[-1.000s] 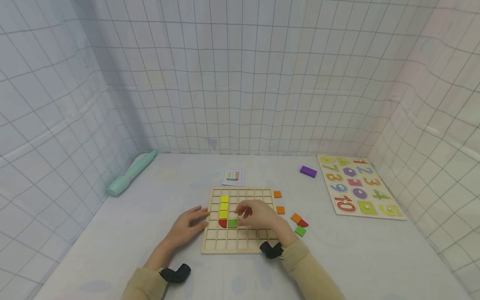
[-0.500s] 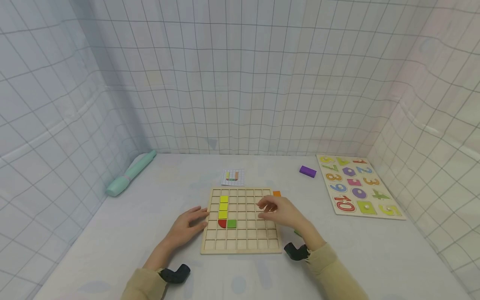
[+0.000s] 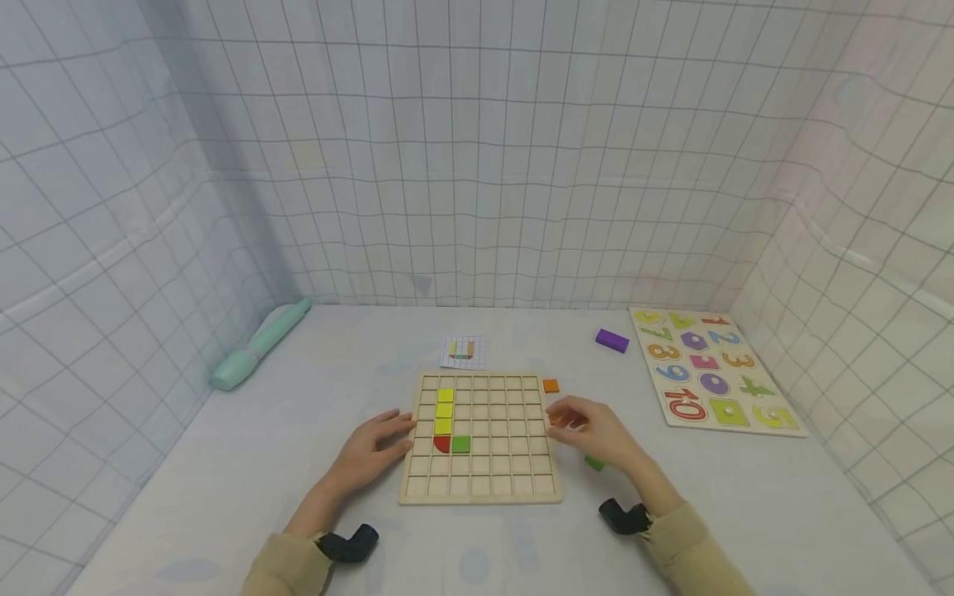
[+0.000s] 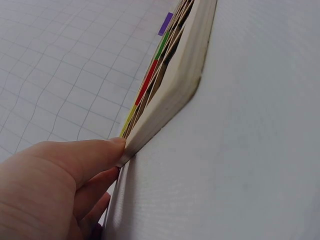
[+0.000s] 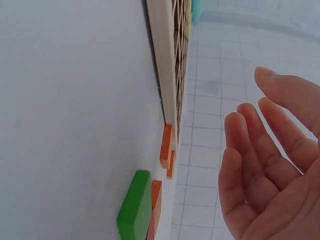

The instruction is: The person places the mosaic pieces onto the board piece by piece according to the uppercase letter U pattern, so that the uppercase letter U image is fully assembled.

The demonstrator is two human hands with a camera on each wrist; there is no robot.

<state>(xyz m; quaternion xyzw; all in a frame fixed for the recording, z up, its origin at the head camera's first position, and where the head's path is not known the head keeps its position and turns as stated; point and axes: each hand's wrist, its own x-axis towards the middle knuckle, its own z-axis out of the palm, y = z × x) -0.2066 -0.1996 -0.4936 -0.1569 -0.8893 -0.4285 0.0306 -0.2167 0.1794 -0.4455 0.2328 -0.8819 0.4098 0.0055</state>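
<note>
Right hand (image 3: 592,429): just off the board's right edge, fingers loosely curved, thumb well apart, nothing held that I can see. Closest thing: near orange tile (image 5: 166,146), flat on the counter (image 3: 343,356) right by that edge, mostly behind the fingers in the head view. Touching board or not, can't tell.

Left hand (image 3: 371,451): fingers relaxed along the board's left edge, thumb tip on it; grips no tile.

Step looks like picking a tile for the wooden grid board (image 3: 480,499). Best done, I'd judge: thumb and fingertip on opposite sides of the thin tile, lift straight up, square it to a cell before lowering. Left hand should brace the board so it doesn't slide.

Orientation: near orange tile is square as far as visible, so no long axis; far orange tile (image 3: 551,386) sits roughly square to the board. Loose green tile (image 3: 594,463), partly under the hand, lies turned off the board's lines. On the board, yellow tiles (image 3: 444,410) form a column running away from the person; red quarter piece (image 3: 442,444) below, curve to the near-left; placed green tile (image 3: 460,444) right of it. Pattern card (image 3: 463,352) beyond the board.
</note>
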